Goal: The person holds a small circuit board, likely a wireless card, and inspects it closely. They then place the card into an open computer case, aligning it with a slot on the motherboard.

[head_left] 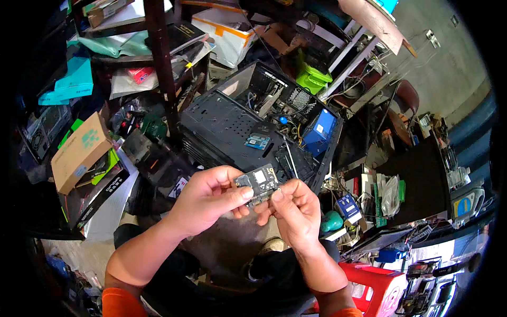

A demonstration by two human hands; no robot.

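Note:
Between my two hands is a small dark circuit board [259,178] with a pale square chip on its face. My left hand [211,198] grips its left side, thumb on top and fingers beneath. At its right lower corner, my right hand [297,211] pinches the edge with thumb and forefinger. Beyond the board lies an opened black computer case [222,119] on its side. On the case rest a small blue-green circuit board [257,140] and a screwdriver with a long thin shaft [290,157]. A blue box-shaped part [320,132] sits inside the case's right end.
Shelving with a dark post [161,58] holds boxes and papers at the left. A brown cardboard box [82,153] leans below it. A red plastic stool [372,288] stands near my right forearm. Bright green bins [311,75] and a white-orange box [224,34] are behind the case.

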